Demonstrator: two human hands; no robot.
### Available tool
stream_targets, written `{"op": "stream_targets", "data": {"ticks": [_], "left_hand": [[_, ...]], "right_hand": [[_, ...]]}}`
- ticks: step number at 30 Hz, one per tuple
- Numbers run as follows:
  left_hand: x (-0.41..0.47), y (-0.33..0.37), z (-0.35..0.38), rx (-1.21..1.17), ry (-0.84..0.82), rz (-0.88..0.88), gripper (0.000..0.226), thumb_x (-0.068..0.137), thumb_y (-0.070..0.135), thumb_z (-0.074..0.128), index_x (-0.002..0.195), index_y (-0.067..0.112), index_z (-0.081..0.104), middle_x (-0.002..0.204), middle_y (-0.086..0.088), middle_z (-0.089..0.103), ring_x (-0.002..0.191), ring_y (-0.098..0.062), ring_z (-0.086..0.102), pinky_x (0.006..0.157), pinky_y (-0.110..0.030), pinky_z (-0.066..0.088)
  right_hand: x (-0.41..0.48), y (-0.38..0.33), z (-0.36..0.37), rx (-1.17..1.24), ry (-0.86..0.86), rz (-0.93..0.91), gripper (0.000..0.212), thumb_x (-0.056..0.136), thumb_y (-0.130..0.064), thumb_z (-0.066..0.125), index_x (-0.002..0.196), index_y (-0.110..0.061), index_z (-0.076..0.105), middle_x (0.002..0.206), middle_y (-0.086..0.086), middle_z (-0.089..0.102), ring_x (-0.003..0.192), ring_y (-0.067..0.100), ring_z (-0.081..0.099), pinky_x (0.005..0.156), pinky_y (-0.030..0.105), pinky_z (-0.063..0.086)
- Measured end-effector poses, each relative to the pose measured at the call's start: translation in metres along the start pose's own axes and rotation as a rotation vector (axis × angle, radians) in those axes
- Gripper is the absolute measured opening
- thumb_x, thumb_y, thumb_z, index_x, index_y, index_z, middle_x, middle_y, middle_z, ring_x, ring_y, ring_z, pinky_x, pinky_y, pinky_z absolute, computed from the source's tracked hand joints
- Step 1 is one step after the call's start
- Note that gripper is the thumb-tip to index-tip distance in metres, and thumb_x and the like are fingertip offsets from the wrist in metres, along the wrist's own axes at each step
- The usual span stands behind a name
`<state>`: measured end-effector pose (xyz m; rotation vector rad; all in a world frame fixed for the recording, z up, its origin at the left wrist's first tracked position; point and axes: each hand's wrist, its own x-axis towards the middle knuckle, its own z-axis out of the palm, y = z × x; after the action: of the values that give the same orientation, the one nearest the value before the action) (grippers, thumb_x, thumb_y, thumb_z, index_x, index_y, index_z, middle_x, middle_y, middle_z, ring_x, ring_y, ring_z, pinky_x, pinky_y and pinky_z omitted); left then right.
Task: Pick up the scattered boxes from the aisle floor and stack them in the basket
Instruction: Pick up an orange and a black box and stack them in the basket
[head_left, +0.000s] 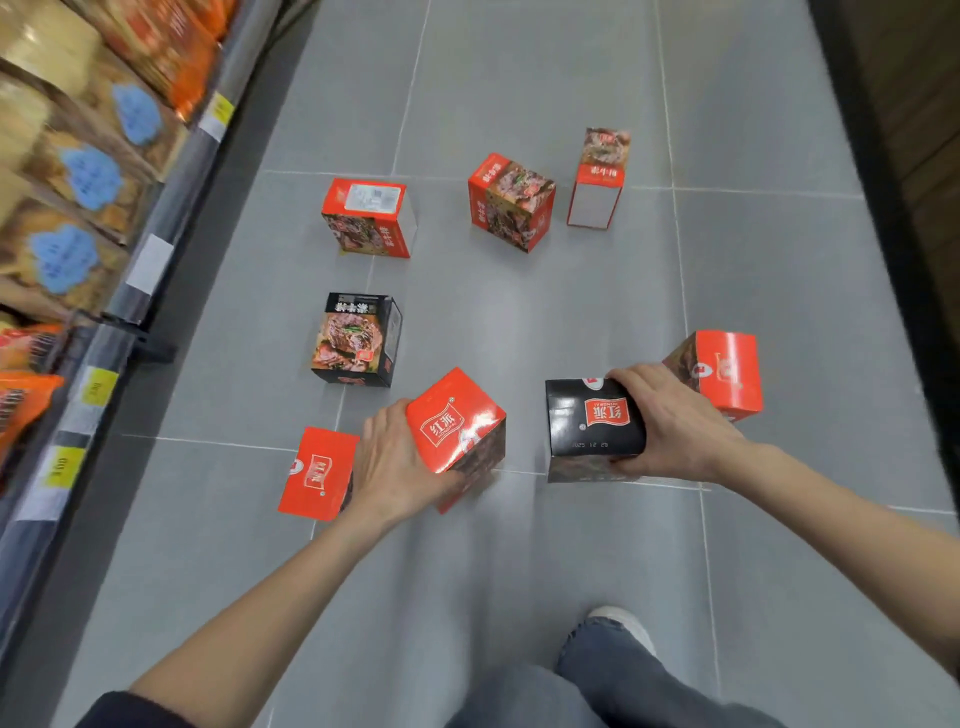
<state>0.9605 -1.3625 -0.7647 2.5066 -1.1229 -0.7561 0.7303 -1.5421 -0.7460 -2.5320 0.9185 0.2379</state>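
Aisle floor (519, 312), grey tile, items listed by position from the black steak-picture box (358, 340), which stands upright on the tile; shelving (156, 223), stocked with packets and yellow price tags, well to its left along the aisle edge; flat red box (318, 473), logo face up, on the nearer side of it and slightly left, its right edge hidden behind the wrist; label-topped red box (369, 218), directly beyond it, standing apart; left hand (395, 462), nearer than it and just right, fingers curled round the tilted red box (457, 421), held with one corner raised, contact of its lower edge with the tile not discernible; far red box (511, 202), beyond it and to the right, turned at an angle; black-topped box (595, 426), nearer and well to its right, date stamp showing; white-faced box (597, 179), beyond it and further right, just beside the far red box but not touching; shoe (623, 623), pale, under a denim leg, nearest of all; right hand (670, 421), clasping the black-topped box from its right side, thumb on the near edge; rightmost red box (719, 371), tilted, furthest right of it, partly behind that hand
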Motion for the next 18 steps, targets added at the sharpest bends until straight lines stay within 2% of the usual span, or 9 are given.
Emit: {"op": "stream_targets", "data": {"ticks": [4, 8, 12, 14, 16, 18], "left_hand": [[-0.038, 0.04, -0.09, -0.062, -0.057, 0.01, 0.104, 0.032, 0.061, 0.059, 0.125, 0.019, 0.038, 0.113, -0.003, 0.047, 0.109, -0.022, 0.042, 0.086, -0.032, 0.038], [-0.084, 0.078, -0.195, -0.043, -0.07, 0.017, 0.099, 0.039, 0.053, 0.069, 0.126, 0.019, 0.036, 0.114, -0.001, 0.046, 0.111, -0.022, 0.041, 0.088, -0.033, 0.041], [-0.145, 0.109, -0.309, -0.042, -0.063, 0.022, 0.103, 0.038, 0.061, 0.064, 0.128, 0.022, 0.032, 0.114, 0.004, 0.043, 0.112, -0.018, 0.041, 0.087, -0.031, 0.038], [-0.18, 0.122, -0.366, -0.016, -0.038, 0.014, 0.102, 0.04, 0.061, 0.065, 0.129, 0.023, 0.032, 0.108, 0.008, 0.038, 0.111, -0.016, 0.04, 0.085, -0.028, 0.033], [-0.217, 0.131, -0.418, 0.005, 0.004, -0.015, 0.105, 0.038, 0.062, 0.065, 0.129, 0.022, 0.033, 0.108, 0.008, 0.038, 0.11, -0.017, 0.04, 0.084, -0.027, 0.03], [-0.255, 0.137, -0.461, 0.007, 0.039, -0.067, 0.105, 0.039, 0.061, 0.067, 0.13, 0.022, 0.032, 0.111, 0.005, 0.04, 0.11, -0.017, 0.039, 0.084, -0.027, 0.029]], "right_hand": [[-0.025, -0.042, -0.096, -0.022, -0.047, -0.03, 0.086, 0.054, -0.043, 0.076, 0.128, -0.018, 0.039, 0.118, 0.0, 0.049, 0.114, 0.02, 0.045, 0.089, 0.034, 0.046], [-0.053, -0.097, -0.207, -0.027, -0.039, -0.091, 0.085, 0.058, -0.045, 0.076, 0.129, -0.018, 0.038, 0.12, -0.001, 0.048, 0.114, 0.019, 0.043, 0.078, 0.025, 0.039], [-0.08, -0.158, -0.313, -0.03, -0.044, -0.162, 0.089, 0.055, -0.051, 0.072, 0.13, -0.018, 0.038, 0.119, -0.001, 0.048, 0.113, 0.019, 0.044, 0.085, 0.032, 0.047], [-0.092, -0.191, -0.36, -0.032, -0.049, -0.228, 0.089, 0.054, -0.053, 0.07, 0.129, -0.016, 0.039, 0.117, 0.001, 0.049, 0.11, 0.02, 0.046, 0.084, 0.023, 0.04], [-0.103, -0.227, -0.402, -0.04, -0.048, -0.291, 0.087, 0.056, -0.045, 0.075, 0.13, -0.015, 0.04, 0.118, 0.001, 0.05, 0.109, 0.02, 0.047, 0.079, 0.017, 0.03], [-0.111, -0.262, -0.435, -0.061, -0.057, -0.368, 0.086, 0.056, -0.043, 0.076, 0.129, -0.014, 0.041, 0.118, 0.003, 0.051, 0.109, 0.021, 0.048, 0.079, 0.02, 0.033]]}}
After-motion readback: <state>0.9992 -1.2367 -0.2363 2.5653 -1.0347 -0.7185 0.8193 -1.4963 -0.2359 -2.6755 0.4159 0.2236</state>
